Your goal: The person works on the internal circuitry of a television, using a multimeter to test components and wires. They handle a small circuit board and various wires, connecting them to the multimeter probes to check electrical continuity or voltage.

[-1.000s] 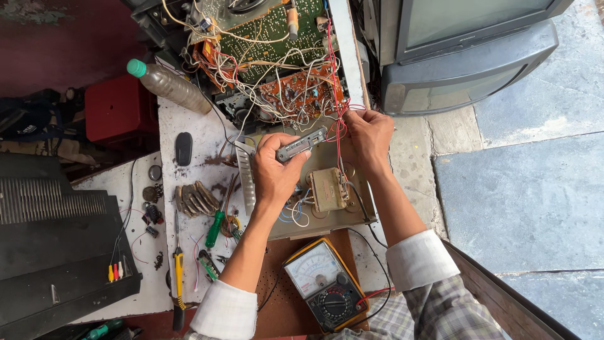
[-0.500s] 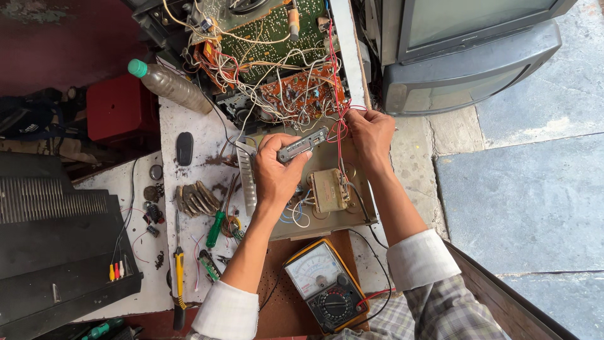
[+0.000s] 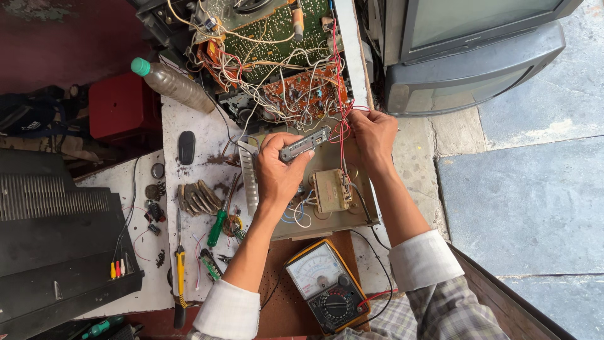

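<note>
Nearest the camera, a yellow-cased analogue multimeter (image 3: 324, 286) with a round dial lies on a brown perforated board, between the person's two forearms in rolled white cuffs. To its left, a green-handled screwdriver (image 3: 216, 228) and a yellow-handled tool (image 3: 180, 271) rest on the stained white table (image 3: 195, 170). Beyond the meter sits a beige metal chassis plate (image 3: 343, 221) carrying a small tan transformer (image 3: 330, 190). Above that plate the left hand (image 3: 278, 170) is closed around a slim grey rectangular module (image 3: 306, 144), fingers wrapped over its near end. The right hand (image 3: 374, 133), just beside it, pinches a bundle of thin red wires (image 3: 341, 123) between fingertips. Farther off, a green and orange circuit board assembly (image 3: 277, 63) tangled in wiring stands beside a clear plastic bottle (image 3: 173, 83) with a green cap, and a grey television set (image 3: 472, 56).
</note>
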